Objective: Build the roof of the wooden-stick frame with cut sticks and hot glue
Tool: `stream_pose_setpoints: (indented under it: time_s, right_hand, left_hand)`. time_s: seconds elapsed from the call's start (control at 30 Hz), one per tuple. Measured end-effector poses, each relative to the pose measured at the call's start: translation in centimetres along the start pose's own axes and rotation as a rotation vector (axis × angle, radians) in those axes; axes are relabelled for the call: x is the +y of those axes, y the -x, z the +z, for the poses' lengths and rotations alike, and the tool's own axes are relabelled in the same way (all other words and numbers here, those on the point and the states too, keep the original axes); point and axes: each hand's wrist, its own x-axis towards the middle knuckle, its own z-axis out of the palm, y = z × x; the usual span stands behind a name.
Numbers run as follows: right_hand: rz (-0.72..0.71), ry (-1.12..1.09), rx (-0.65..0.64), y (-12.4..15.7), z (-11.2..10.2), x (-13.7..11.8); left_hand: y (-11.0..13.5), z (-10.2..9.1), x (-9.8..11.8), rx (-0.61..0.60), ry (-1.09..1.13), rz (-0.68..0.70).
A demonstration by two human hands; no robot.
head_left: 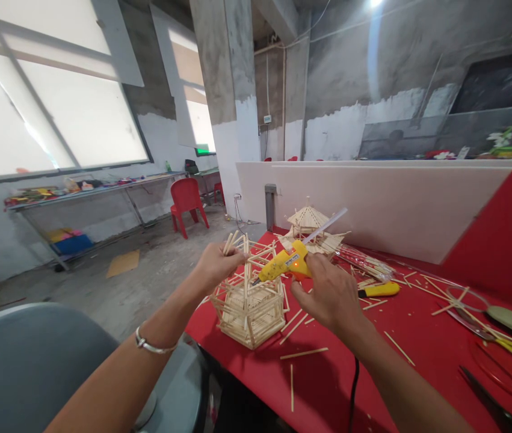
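From my end, I see the left hand (220, 264) with its grip pinched, thumb against fingers, on pale sticks (230, 243) at the top of the stick frame (252, 322); I can't tell whether those sticks are already joined to it. The frame stands at the near left corner of the red tabletop (323, 385). My right grip, on the right hand (328, 291), is wrapped around the handle of the yellow glue gun (285, 263); the trigger finger is partly hidden. The nozzle tips down and left toward an upright of the frame, and I can't make out whether it touches. A roofed stick model (308, 221) stands behind the gun, near the tabletop's far edge, and a yellow-handled cutter (381, 290) lies just beyond my right wrist.
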Motion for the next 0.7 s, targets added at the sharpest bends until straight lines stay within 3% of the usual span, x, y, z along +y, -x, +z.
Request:
stream_pose_setpoints:
  time_s: [0.7]
  right_hand:
    - [0.021,0.001,-0.020,0.23,-0.02,0.33]
  left_hand:
    - [-0.14,-0.06,-0.02,-0.005,0.073,-0.058]
